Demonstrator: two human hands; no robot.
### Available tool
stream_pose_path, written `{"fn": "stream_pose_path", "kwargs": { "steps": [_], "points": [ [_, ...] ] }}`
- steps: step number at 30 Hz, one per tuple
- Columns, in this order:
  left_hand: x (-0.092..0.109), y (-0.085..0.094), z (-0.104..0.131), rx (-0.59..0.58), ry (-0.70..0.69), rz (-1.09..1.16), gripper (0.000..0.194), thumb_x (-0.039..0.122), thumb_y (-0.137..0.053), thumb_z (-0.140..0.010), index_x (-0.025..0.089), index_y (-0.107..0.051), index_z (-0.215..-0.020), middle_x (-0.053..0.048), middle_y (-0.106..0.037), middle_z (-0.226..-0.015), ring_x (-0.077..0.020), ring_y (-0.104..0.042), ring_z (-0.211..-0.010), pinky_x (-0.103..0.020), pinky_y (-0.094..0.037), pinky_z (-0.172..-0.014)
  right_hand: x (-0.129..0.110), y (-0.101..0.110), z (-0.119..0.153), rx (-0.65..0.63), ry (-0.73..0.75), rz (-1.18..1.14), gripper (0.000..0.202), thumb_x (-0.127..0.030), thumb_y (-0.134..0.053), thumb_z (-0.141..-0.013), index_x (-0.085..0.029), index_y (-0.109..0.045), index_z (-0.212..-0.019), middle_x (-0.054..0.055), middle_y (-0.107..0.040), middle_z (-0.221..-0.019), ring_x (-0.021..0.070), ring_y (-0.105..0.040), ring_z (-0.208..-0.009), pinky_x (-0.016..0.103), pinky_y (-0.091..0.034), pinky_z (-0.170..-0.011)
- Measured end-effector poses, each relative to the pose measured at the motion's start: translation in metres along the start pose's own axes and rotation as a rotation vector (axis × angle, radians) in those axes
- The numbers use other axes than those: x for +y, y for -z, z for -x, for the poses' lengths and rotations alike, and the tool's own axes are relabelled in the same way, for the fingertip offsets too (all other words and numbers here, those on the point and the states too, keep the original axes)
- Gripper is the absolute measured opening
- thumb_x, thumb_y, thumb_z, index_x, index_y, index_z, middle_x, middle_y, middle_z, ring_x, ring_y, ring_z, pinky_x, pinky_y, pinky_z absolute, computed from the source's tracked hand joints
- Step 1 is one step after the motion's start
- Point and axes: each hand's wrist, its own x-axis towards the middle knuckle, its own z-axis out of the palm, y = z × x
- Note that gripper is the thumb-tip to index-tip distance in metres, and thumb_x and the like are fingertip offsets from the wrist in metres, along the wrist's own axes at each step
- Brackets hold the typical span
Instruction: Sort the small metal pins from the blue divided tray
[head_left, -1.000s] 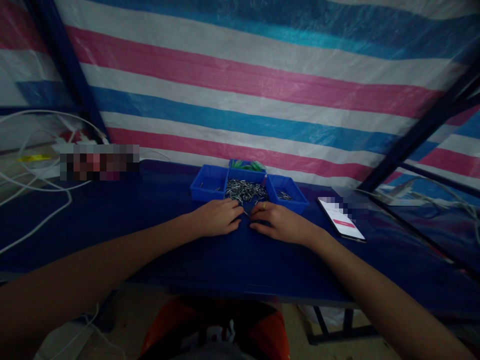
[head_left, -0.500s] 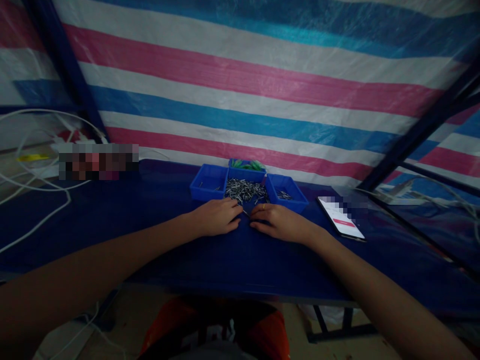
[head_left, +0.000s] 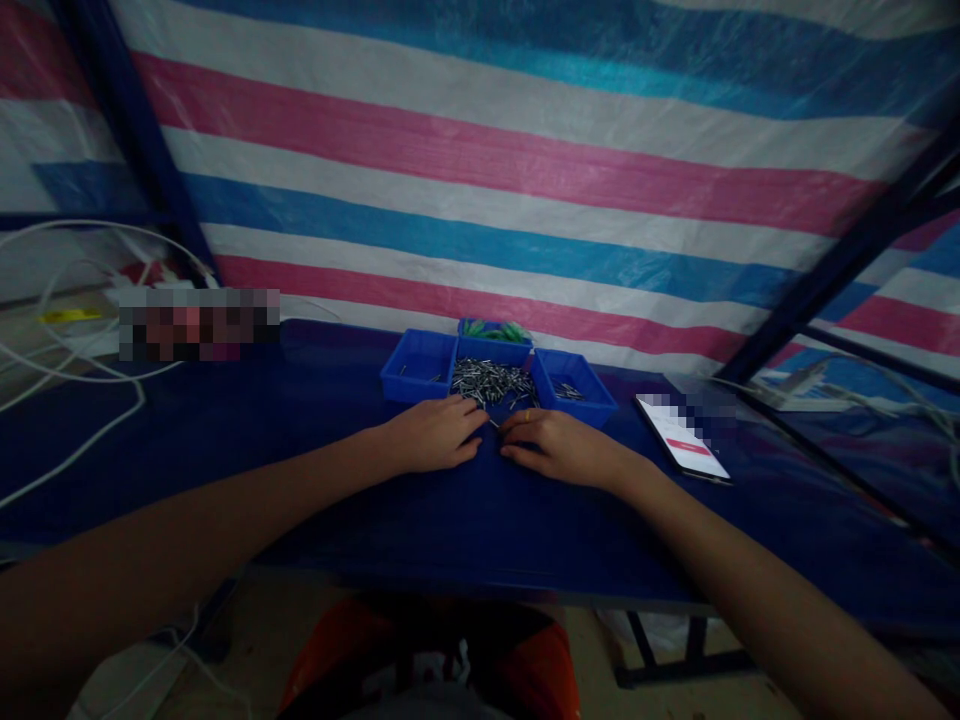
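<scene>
A pile of small metal pieces [head_left: 491,382] lies on the blue table between two blue trays. The left tray [head_left: 420,362] holds a few pieces, the right tray [head_left: 574,385] a small group of them. My left hand [head_left: 441,434] rests at the pile's near left edge, fingers bent and drawn together; what they hold, if anything, is hidden. Facing it across a narrow gap is my right hand [head_left: 547,442], wearing a ring, its fingers closed at one end of a thin metal piece [head_left: 493,424].
Behind the pile stands a blue tray [head_left: 495,346] with green items. A lit phone [head_left: 684,438] lies to the right. White cables [head_left: 112,425] run over the table's left side, near a blurred-out patch. A striped sheet [head_left: 480,170] hangs behind the table [head_left: 450,530].
Both hands have stayed almost in place. The thin piece between them shows shorter now, close to my right fingertips.
</scene>
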Motion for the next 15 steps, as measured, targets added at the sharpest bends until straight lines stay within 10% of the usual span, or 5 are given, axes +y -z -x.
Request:
{"fn": "stream_pose_path", "kwargs": {
  "steps": [15],
  "points": [
    [-0.0004,0.0001,0.0005,0.010,-0.041,-0.053,0.022,0.029,-0.042,-0.088,0.017,-0.055,-0.100,-0.006,-0.057,-0.093,-0.0187,-0.054,-0.088,-0.030,-0.045,-0.076,-0.0011,-0.0015,0.0002,0.008,0.037,0.012,0.024,-0.024,-0.047,-0.088,-0.014,-0.064,-0.102,0.010,-0.061,-0.106,0.0173,-0.058,-0.096,0.032,-0.045,-0.088]
  ]
}}
